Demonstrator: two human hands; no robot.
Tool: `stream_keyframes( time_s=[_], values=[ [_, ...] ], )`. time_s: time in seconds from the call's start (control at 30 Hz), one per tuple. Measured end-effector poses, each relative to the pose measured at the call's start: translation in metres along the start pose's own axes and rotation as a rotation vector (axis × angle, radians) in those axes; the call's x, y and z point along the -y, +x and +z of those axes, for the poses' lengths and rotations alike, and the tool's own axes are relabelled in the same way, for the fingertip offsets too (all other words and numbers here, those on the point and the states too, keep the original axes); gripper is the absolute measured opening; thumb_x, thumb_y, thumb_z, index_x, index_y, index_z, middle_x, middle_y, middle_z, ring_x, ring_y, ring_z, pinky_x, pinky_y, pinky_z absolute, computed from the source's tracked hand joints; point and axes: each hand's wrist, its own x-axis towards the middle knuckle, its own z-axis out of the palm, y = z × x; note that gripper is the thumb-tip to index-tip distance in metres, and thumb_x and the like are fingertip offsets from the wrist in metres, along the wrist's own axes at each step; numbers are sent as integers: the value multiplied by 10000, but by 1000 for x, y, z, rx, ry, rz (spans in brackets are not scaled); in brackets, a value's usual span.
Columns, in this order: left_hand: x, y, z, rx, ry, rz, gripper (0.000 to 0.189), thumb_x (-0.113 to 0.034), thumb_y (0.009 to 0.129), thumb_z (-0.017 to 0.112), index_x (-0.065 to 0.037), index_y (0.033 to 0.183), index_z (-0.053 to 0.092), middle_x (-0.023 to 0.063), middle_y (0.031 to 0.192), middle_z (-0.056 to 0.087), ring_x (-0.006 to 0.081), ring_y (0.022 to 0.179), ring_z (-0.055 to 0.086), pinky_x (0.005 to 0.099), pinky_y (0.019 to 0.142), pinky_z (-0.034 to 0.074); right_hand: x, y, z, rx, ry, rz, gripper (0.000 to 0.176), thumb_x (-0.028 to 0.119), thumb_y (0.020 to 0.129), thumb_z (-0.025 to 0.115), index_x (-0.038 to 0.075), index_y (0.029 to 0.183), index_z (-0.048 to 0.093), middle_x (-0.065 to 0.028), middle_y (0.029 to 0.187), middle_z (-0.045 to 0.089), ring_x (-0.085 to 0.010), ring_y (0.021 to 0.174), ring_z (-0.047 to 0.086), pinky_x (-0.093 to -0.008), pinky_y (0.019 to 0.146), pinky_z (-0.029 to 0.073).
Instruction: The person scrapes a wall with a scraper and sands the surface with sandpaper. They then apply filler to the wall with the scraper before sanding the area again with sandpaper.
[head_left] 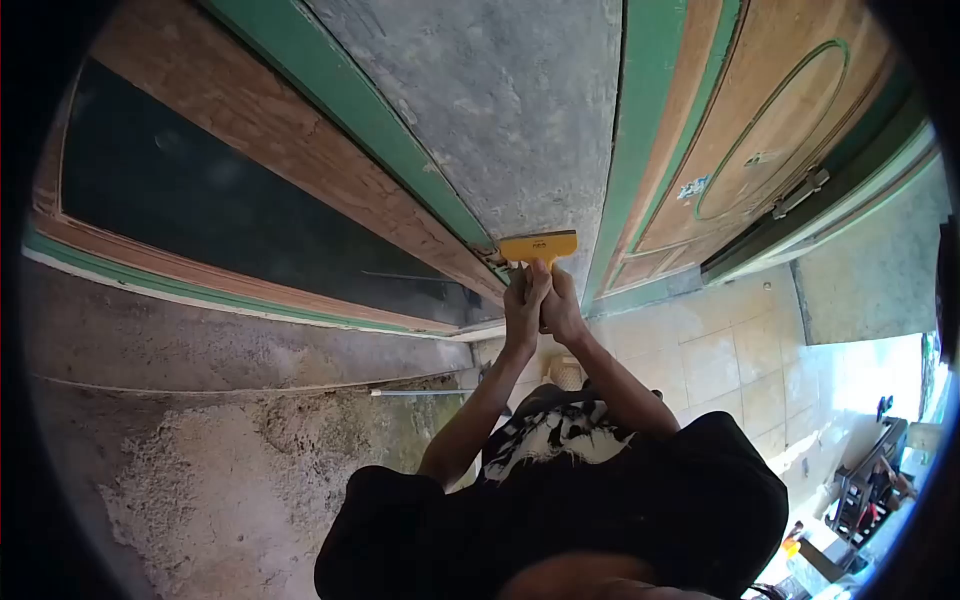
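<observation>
A scraper with a wide yellow head and a dark edge lies against the grey wall strip, low down between two green frames. My left hand is closed around its handle, with a thumb pointing up towards the head. Pressed in beside it, my right hand also wraps the handle. Most of the handle is hidden by my fingers. Both arms reach forward together from my chest.
To the left, a wooden window frame with green edging surrounds a dark glass pane. A brown wooden door with a metal bolt stands right. Tiles cover the floor; tools and other items lie at far right.
</observation>
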Motion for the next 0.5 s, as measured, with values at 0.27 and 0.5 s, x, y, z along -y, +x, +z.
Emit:
stream_keyframes(
  time_s=[0.27,0.5],
  values=[
    [-3,9,-5,58,169,114,291,-212,883,700,11,976,537,37,876,551,93,810,520,241,699,450,-13,6,8,-19,140,-60,385,363,1033,423,46,832,509,11,714,493,-76,650,448,-248,567,392],
    [2,12,-9,58,89,85,277,-215,910,668,23,995,554,32,921,572,82,864,533,228,753,446,-14,5,13,-117,-37,-227,347,322,1034,429,44,840,506,8,726,499,-72,675,448,-249,594,403]
  ],
)
